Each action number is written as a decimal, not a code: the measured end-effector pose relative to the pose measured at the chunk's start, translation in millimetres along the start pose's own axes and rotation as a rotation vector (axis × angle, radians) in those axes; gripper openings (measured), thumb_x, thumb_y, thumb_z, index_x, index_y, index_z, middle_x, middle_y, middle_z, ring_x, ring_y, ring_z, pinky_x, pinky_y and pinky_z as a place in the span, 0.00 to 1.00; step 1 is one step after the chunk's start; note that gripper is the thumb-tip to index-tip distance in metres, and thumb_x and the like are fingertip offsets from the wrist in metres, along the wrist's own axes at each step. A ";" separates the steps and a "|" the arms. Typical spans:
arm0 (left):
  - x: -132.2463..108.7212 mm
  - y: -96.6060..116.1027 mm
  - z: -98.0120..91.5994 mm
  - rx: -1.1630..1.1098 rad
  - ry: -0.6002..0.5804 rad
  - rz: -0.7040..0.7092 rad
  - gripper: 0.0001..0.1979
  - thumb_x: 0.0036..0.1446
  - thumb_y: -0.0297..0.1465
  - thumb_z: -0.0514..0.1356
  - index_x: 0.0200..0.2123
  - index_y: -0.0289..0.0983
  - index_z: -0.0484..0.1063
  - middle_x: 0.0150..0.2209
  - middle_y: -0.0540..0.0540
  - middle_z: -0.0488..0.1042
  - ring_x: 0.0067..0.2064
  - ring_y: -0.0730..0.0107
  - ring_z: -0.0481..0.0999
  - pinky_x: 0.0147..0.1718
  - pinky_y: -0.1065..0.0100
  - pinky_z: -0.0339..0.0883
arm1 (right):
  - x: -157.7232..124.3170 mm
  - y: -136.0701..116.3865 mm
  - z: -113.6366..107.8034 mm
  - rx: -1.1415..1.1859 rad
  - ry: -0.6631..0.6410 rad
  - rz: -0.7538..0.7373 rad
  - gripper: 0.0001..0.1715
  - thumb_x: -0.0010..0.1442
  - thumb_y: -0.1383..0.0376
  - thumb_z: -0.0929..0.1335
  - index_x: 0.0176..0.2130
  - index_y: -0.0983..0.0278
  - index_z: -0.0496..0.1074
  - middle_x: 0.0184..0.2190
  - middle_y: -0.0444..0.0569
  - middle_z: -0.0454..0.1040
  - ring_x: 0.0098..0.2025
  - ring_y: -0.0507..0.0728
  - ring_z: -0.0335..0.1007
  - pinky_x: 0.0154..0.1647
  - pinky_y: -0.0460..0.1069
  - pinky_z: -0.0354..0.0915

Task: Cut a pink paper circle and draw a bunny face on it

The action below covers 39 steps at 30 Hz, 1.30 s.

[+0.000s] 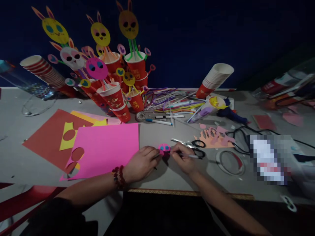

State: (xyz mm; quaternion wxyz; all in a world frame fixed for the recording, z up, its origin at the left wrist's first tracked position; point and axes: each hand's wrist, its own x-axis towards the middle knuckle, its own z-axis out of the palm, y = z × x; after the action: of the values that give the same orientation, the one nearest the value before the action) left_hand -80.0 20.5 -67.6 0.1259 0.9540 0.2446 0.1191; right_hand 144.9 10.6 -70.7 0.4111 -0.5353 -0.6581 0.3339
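A small pink paper face [164, 145] with blue eyes is between my two hands, just above the grey table. My left hand [144, 163], wearing a beaded bracelet, pinches its left edge; a small dark thing shows by those fingers, too small to name. In my right hand [183, 158] is a marker pen [193, 155], its tip hidden close to the face's right side. Scissors [184, 143] with black handles lie open just beyond the right hand. Left of my left hand is a pink paper sheet [110, 147].
Red paper cups [113, 95] with paper bunny faces stand at the back left. Behind lie pipe cleaners [167, 100] and markers [159, 122]. A cup stack [214, 78] leans at the back right. Orange paper scraps [209, 141] and a tape roll [230, 163] lie to the right.
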 end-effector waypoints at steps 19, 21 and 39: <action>3.1 3.4 -3.8 0.039 -0.010 -0.008 0.19 0.62 0.32 0.59 0.55 0.30 0.68 0.50 0.38 0.72 0.53 0.54 0.67 0.54 0.55 0.65 | 3.1 -1.4 0.0 -0.032 -0.036 -0.005 0.11 0.57 0.67 0.64 0.23 0.60 0.66 0.20 0.41 0.69 0.24 0.53 0.64 0.27 0.47 0.58; 3.3 3.6 -4.4 0.040 -0.013 -0.006 0.19 0.62 0.32 0.60 0.55 0.30 0.68 0.50 0.38 0.72 0.53 0.54 0.67 0.54 0.55 0.65 | 3.3 -1.5 0.3 -0.025 -0.037 -0.004 0.11 0.57 0.67 0.64 0.23 0.60 0.66 0.20 0.41 0.68 0.24 0.53 0.64 0.27 0.47 0.58; 3.6 4.0 -3.8 0.026 -0.015 -0.021 0.19 0.60 0.30 0.60 0.54 0.32 0.68 0.51 0.39 0.72 0.52 0.55 0.69 0.54 0.55 0.66 | 3.1 -1.5 1.6 -0.041 -0.035 0.016 0.11 0.57 0.67 0.64 0.23 0.60 0.66 0.20 0.41 0.68 0.24 0.53 0.64 0.27 0.47 0.58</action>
State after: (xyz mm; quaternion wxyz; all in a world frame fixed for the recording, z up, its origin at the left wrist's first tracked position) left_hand -76.3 19.6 -62.2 0.1167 0.9537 0.2553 0.1076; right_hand 142.5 13.3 -69.6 0.3855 -0.5430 -0.6676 0.3331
